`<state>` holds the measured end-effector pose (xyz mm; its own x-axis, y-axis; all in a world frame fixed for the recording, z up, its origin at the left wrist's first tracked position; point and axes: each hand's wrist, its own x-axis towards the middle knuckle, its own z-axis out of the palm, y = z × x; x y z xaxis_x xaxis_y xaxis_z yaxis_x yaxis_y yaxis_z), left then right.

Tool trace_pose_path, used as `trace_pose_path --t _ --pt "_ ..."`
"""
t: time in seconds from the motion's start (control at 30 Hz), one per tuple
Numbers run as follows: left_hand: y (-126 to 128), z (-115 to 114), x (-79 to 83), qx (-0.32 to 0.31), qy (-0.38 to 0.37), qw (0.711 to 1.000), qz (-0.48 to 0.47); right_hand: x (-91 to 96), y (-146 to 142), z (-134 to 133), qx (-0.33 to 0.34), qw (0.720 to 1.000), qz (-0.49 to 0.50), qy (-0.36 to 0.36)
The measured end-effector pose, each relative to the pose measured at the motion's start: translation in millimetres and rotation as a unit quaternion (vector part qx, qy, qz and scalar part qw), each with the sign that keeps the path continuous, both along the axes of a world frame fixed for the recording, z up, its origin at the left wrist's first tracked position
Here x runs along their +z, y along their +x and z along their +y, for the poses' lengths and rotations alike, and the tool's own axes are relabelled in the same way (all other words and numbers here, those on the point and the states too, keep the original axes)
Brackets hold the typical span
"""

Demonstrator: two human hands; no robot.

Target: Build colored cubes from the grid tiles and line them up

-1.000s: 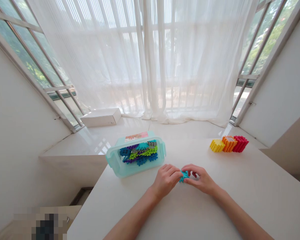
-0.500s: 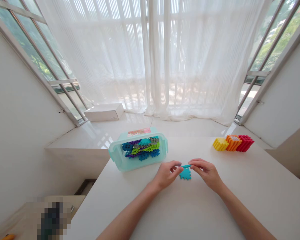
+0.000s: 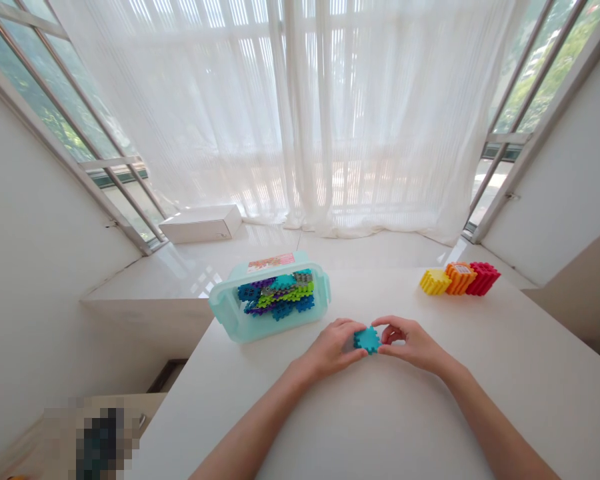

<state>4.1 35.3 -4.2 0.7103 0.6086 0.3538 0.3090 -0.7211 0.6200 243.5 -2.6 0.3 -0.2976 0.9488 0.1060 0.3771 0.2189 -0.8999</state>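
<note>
A teal square tile (image 3: 367, 340) with notched edges is at the middle of the white table, between my two hands. My left hand (image 3: 336, 348) grips it from the left, with the thumb at its near edge and the fingers at its far edge. My right hand (image 3: 407, 341) curves around its right side, the tips of thumb and forefinger touching its corners. The tile now faces up; whether a second tile lies beneath it I cannot tell.
A pale teal plastic bin (image 3: 245, 331) holding several blue, purple, green and grey tiles lies to the left. Stacks of yellow (image 3: 435, 282), orange (image 3: 461, 278) and red tiles (image 3: 483, 279) stand at the right rear. A white box (image 3: 200, 225) rests on the sill.
The tile that was held on edge above another teal tile now lies flat over that spot. My hands have shifted to its sides. The view has turned slightly.
</note>
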Motion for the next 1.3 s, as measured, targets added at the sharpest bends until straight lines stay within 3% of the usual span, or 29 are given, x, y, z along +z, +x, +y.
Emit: trace_pose_path --t 0.2,0.53,0.83,1.3 --pt "-3.7 4.4 -3.6 -0.014 0.008 0.999 0.040 -4.0 -3.0 1.3 0.007 0.996 -0.076 0.041" --pt "-4.4 7.9 -11.3 -0.005 0.057 0.998 0.027 -4.3 -7.1 2.1 0.028 0.994 -0.089 0.065" --pt "-5.0 9.9 -10.9 -0.008 0.040 0.999 0.016 -9.4 -12.9 2.1 0.024 0.990 -0.098 0.096" --pt "-16.3 18.4 0.5 -0.081 0.000 0.996 0.026 -10.5 -25.5 -3.4 -0.019 0.972 -0.186 0.143"
